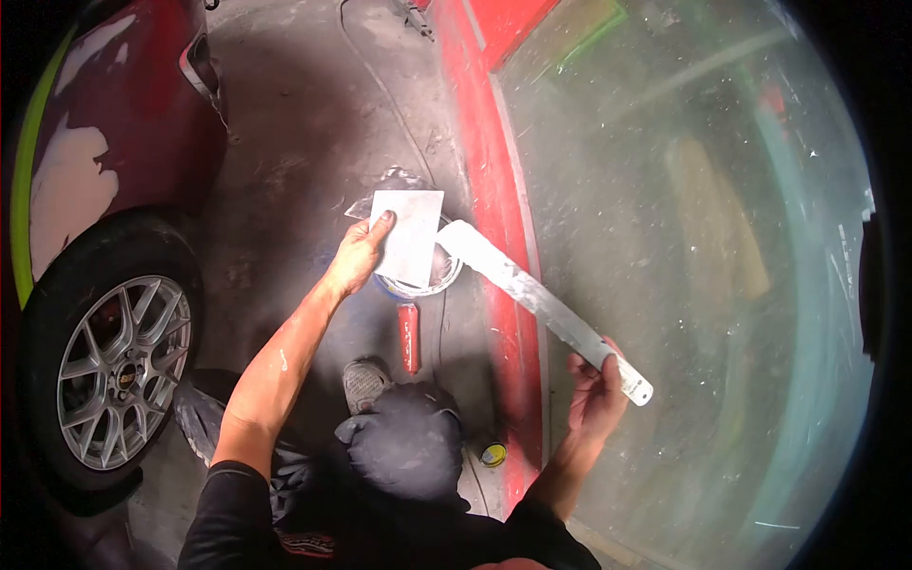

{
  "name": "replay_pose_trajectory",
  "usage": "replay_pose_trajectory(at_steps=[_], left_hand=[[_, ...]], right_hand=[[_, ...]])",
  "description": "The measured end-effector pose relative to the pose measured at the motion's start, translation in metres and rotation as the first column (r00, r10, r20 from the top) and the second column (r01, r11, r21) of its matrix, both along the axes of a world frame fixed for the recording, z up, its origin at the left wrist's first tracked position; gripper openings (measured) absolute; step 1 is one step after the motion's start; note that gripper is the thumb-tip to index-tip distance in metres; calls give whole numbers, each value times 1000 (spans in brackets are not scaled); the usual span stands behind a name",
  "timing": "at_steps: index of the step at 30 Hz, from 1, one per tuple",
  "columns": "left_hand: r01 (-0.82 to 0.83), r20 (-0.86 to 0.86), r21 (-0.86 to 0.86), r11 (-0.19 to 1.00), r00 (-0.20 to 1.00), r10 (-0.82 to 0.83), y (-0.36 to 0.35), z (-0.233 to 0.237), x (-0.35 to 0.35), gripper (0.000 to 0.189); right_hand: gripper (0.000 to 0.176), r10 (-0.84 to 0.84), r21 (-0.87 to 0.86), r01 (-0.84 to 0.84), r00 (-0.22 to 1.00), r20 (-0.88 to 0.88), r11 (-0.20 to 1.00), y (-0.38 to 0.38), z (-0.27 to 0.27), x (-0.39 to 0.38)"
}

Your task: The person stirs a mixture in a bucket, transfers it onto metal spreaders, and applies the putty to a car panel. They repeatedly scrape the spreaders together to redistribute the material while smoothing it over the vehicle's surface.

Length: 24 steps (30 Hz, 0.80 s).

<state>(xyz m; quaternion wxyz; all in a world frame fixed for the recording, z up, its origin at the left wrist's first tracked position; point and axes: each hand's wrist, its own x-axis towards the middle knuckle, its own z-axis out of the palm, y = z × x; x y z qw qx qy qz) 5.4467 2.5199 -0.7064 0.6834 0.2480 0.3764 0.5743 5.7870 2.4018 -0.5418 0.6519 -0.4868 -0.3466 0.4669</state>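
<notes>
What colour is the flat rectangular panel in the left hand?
The panel is white, shown best in the head view.

Hands (357,256) hold a panel (410,239) and smeared stick (528,295)

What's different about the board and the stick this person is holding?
Shape: the board is a broad rectangle; the stick is long and narrow.
Surface: the board looks mostly even and pale; the stick is white towards its far end, with patchy grey along its middle.
Grip: the left hand holds the board by its side; the right hand holds the stick near one end.
Both are light-coloured.
</notes>
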Motion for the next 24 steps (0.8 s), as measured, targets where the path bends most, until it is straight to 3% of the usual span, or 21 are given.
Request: replay_pose_trajectory(at_steps=[4,9,21,24], left_hand=[[125,15,-34,992,992,-124,-2,29,-2,37],[134,6,-21,991,991,-134,-2,48,-11,36],[121,-55,8,993,991,-121,-5,41,-11,38],[131,28,-27,991,991,-130,-14,50,-12,37]], right_hand=[[42,76,-57,-76,997,-2,995,-4,-18,-11],[46,89,-46,-90,995,-36,995,-9,-28,-11],[45,121,5,-121,992,-31,993,-12,-19,-19],[45,133,49,-139,984,115,989,-15,-35,-15]])
